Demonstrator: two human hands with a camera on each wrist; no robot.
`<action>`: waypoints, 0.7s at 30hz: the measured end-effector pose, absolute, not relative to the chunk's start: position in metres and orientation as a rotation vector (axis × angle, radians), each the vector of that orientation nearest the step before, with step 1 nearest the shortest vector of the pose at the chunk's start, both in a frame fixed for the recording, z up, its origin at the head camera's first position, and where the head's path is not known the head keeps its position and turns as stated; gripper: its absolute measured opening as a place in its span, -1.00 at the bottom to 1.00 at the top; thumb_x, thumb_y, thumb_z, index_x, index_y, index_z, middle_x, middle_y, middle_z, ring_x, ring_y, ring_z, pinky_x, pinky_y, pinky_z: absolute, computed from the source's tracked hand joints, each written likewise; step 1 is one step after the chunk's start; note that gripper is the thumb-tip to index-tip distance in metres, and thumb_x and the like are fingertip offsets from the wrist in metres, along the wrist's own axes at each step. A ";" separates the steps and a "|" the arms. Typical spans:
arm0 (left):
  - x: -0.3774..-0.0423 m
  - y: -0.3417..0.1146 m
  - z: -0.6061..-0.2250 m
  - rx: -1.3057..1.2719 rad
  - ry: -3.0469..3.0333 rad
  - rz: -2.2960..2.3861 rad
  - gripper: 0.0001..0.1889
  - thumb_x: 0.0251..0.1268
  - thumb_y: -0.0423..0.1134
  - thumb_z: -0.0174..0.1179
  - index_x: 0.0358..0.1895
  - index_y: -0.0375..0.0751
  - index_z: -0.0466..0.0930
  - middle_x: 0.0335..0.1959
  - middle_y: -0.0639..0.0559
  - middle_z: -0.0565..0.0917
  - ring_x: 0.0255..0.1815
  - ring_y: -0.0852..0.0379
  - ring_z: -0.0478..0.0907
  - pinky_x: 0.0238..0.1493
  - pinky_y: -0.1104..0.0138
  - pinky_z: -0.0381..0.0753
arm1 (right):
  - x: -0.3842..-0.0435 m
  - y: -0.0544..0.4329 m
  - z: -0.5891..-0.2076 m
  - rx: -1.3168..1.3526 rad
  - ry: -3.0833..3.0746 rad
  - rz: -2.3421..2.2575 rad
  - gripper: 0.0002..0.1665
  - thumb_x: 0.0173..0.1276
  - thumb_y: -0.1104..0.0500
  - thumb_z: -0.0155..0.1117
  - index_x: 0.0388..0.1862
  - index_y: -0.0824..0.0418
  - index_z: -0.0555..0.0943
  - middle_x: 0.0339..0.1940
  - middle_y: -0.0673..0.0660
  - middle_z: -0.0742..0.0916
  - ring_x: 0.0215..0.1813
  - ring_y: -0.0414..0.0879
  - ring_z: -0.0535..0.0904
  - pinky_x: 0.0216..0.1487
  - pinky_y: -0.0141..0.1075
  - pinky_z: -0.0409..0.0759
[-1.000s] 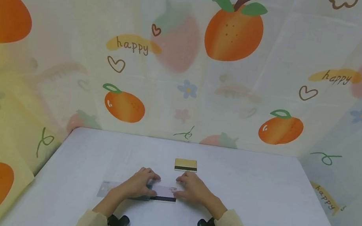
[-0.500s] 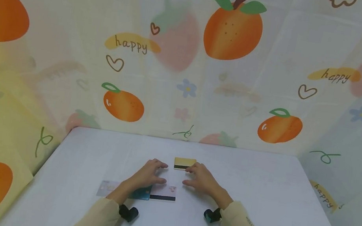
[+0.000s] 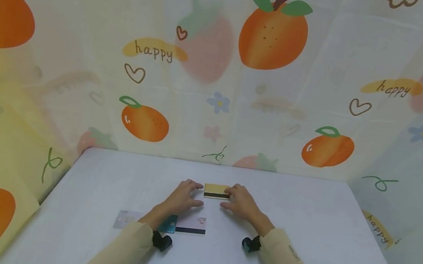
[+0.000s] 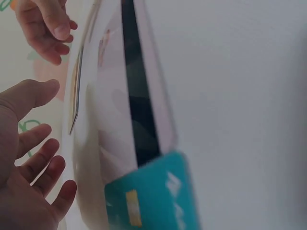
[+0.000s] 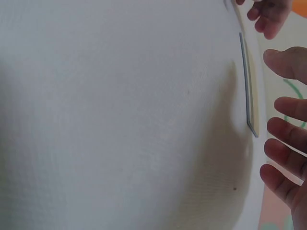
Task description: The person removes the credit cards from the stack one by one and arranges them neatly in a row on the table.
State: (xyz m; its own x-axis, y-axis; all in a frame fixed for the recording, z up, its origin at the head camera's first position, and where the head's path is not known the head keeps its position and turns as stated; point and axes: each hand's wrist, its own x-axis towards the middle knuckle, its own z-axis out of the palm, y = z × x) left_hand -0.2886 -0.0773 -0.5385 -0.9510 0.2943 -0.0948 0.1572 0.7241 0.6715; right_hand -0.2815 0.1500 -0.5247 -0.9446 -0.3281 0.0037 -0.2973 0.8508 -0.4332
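Note:
A gold bank card (image 3: 215,189) with a dark magnetic stripe lies toward the table's back. My left hand (image 3: 182,197) is at its left, thumb and fingers spread apart with nothing between them. On the other side, my right hand (image 3: 243,203) has its fingertips overlapping the card's right end in the head view. Both wrist views show the fingers relaxed and parted; the gold card (image 5: 252,88) appears nearly edge-on beside the right fingers. Closer to me lie a pale pink card (image 3: 191,223) with a black stripe and a teal card (image 4: 148,199), partly behind my left wrist.
A pale grey card (image 3: 126,219) lies left of the teal one, in the same row. White cloth covers the table (image 3: 288,201). A fruit-printed curtain (image 3: 197,115) stands along its back edge and at both sides.
Both hands have left the pink card and moved forward to the two sides of the gold card. More of the pink and teal cards is uncovered. The cards keep their places.

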 end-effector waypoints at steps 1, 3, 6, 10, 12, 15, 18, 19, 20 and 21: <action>-0.291 -0.076 -0.538 0.352 2.726 1.055 -0.42 0.14 -0.07 0.38 0.24 -0.11 0.51 0.23 -0.09 0.49 0.33 -0.09 0.34 0.37 -0.01 0.33 | -0.283 0.150 -0.525 -0.485 2.958 -0.663 -0.47 0.16 -0.02 0.46 0.05 0.23 0.65 -0.10 0.14 0.64 -0.07 -0.03 0.50 0.05 -0.13 0.52; -0.294 -0.074 -0.538 0.322 2.707 1.093 -0.42 0.15 -0.07 0.38 0.25 -0.12 0.49 0.24 -0.09 0.48 0.33 -0.09 0.33 0.38 0.00 0.33 | -0.285 0.150 -0.525 -0.474 2.963 -0.664 -0.46 0.16 -0.01 0.46 0.06 0.24 0.65 -0.10 0.15 0.64 -0.07 -0.02 0.51 0.06 -0.12 0.52; -0.297 -0.070 -0.536 0.306 2.692 1.138 -0.42 0.14 -0.11 0.38 0.25 -0.16 0.50 0.25 -0.12 0.48 0.33 -0.10 0.34 0.38 0.00 0.32 | -0.288 0.151 -0.527 -0.479 2.969 -0.667 -0.46 0.16 0.00 0.46 0.06 0.25 0.64 -0.10 0.15 0.64 -0.06 -0.01 0.51 0.07 -0.11 0.52; -0.300 -0.066 -0.536 0.352 2.708 1.129 -0.42 0.10 -0.13 0.41 0.23 -0.21 0.52 0.23 -0.17 0.50 0.30 -0.14 0.36 0.35 0.00 0.34 | -0.291 0.152 -0.529 -0.477 2.957 -0.691 -0.44 0.15 0.01 0.47 0.08 0.28 0.63 -0.07 0.17 0.64 -0.02 0.02 0.52 0.11 -0.09 0.51; -0.302 -0.064 -0.537 0.379 2.732 1.096 -0.41 0.08 -0.13 0.41 0.21 -0.22 0.53 0.21 -0.19 0.51 0.28 -0.15 0.37 0.34 0.00 0.36 | -0.293 0.154 -0.530 -0.479 2.954 -0.690 -0.43 0.14 0.01 0.48 0.07 0.28 0.63 -0.05 0.18 0.64 0.01 0.04 0.53 0.14 -0.07 0.51; -0.305 -0.061 -0.540 0.373 2.765 1.048 -0.41 0.05 -0.13 0.43 0.20 -0.22 0.54 0.20 -0.19 0.52 0.26 -0.15 0.38 0.33 0.01 0.36 | -0.296 0.155 -0.530 -0.479 2.944 -0.685 -0.43 0.15 0.01 0.47 0.08 0.28 0.62 0.00 0.21 0.62 0.06 0.07 0.52 0.19 -0.05 0.49; -0.308 -0.059 -0.543 0.365 2.796 0.987 -0.39 0.05 -0.11 0.43 0.22 -0.20 0.54 0.19 -0.17 0.52 0.26 -0.13 0.38 0.34 0.03 0.36 | -0.299 0.156 -0.529 -0.491 2.934 -0.665 -0.42 0.15 0.02 0.47 0.09 0.28 0.60 0.03 0.23 0.61 0.09 0.09 0.52 0.21 -0.04 0.48; -0.310 -0.059 -0.544 0.372 2.806 0.963 -0.38 0.04 -0.11 0.44 0.23 -0.19 0.53 0.19 -0.17 0.52 0.26 -0.13 0.38 0.34 0.03 0.36 | -0.300 0.156 -0.528 -0.499 2.929 -0.656 -0.41 0.15 0.02 0.47 0.10 0.29 0.59 0.04 0.23 0.61 0.09 0.09 0.51 0.22 -0.03 0.48; -0.311 -0.058 -0.545 0.379 2.817 0.933 -0.37 0.04 -0.10 0.43 0.23 -0.19 0.52 0.20 -0.17 0.51 0.25 -0.13 0.38 0.33 0.03 0.37 | -0.301 0.155 -0.528 -0.506 2.923 -0.644 -0.39 0.14 0.02 0.48 0.12 0.29 0.59 0.05 0.23 0.60 0.10 0.09 0.51 0.22 -0.04 0.48; -0.312 -0.058 -0.546 0.391 2.831 0.904 -0.36 0.04 -0.09 0.43 0.24 -0.19 0.52 0.20 -0.17 0.51 0.25 -0.13 0.38 0.32 0.03 0.37 | -0.303 0.155 -0.527 -0.516 2.916 -0.627 -0.38 0.14 0.02 0.48 0.13 0.29 0.58 0.06 0.23 0.60 0.10 0.09 0.51 0.23 -0.04 0.47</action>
State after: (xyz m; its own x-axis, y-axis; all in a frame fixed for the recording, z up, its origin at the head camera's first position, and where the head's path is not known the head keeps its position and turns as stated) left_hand -0.3118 -0.0579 -0.5461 -0.9557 0.2887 -0.0576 0.2019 0.7853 0.5853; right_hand -0.3027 0.1548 -0.5273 -0.9355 -0.3510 -0.0393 -0.3038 0.8565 -0.4173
